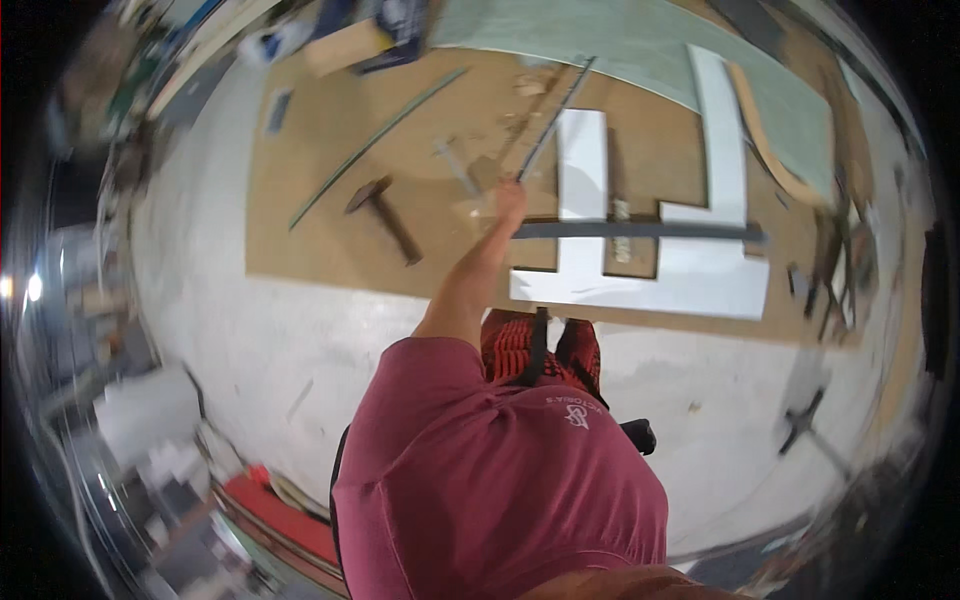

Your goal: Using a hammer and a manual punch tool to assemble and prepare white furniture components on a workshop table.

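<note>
"What did the left hand have?"

"It was closed round the lower end of a thin dark strip, which slanted away above the brown board. Blur hid how the fingers lay."

"And the right hand?"

"Out of view, so I couldn't tell how it was held."

"Any writing?"

"White lettering and an emblem, upside down from there, on the plum T-shirt. Pale marks in a gap of the white cut-out panel were too smeared to read."

"What else lay close?"

"A long grey bar crossed the panel, its left end near that hand. Leftward lay a hammer and, beyond it, a narrow green strip. A pale object between hammer and hand was too blurred to name, and the top edge cut off a pale green sheet."
</note>
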A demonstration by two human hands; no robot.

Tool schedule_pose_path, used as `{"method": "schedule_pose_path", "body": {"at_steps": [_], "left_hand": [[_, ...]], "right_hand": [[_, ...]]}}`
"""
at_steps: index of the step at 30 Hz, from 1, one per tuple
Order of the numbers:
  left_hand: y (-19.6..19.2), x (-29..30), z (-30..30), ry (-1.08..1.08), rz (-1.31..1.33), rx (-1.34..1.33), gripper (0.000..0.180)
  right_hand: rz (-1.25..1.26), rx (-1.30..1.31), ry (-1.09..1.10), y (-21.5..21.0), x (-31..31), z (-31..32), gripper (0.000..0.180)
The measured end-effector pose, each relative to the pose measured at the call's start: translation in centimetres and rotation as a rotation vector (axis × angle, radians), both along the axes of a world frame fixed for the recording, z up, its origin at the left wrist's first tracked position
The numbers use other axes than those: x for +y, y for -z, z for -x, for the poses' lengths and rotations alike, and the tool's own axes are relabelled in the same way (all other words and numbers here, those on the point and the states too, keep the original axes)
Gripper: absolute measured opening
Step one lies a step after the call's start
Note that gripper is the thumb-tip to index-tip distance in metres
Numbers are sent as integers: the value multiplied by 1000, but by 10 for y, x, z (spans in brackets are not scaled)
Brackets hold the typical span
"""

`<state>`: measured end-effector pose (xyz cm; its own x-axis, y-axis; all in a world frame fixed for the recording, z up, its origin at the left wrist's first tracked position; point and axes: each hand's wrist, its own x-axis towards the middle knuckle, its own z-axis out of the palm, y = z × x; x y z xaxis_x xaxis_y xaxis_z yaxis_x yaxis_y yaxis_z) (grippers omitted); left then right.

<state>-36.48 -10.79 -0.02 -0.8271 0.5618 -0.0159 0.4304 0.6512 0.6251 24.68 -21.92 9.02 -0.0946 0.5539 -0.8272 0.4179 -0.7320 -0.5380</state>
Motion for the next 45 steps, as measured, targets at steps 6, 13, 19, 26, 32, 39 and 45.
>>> {"method": "schedule_pose_path", "body": {"at_steps": [6, 13, 19, 26, 32, 39, 45], "left_hand": [[-60, -87, -32, -325, -28, -145, 23], [-49, -180, -19, -564, -12, -200, 20], [-43, -216, -8, -544, 99, -112, 20], [-12, -211, 24, -341, 383, -130, 21], [28, -268, 83, -32, 885, 229, 41], [-45, -159, 40, -38, 600, 171, 51], [-77, -107, -35, 452, 264, 264, 61]], "right_hand": [[33, -74, -155, 31, 102, 22, 46], [14, -169, -218, 22, 165, 40, 44], [47, -157, -347, -3, 158, 108, 43], [21, -244, -484, 0, 103, 94, 41], [-137, -226, -448, -22, 88, 113, 38], [-129, -265, -183, -42, 54, 97, 42], [-330, -351, -440, -10, 4, 67, 42]]}}
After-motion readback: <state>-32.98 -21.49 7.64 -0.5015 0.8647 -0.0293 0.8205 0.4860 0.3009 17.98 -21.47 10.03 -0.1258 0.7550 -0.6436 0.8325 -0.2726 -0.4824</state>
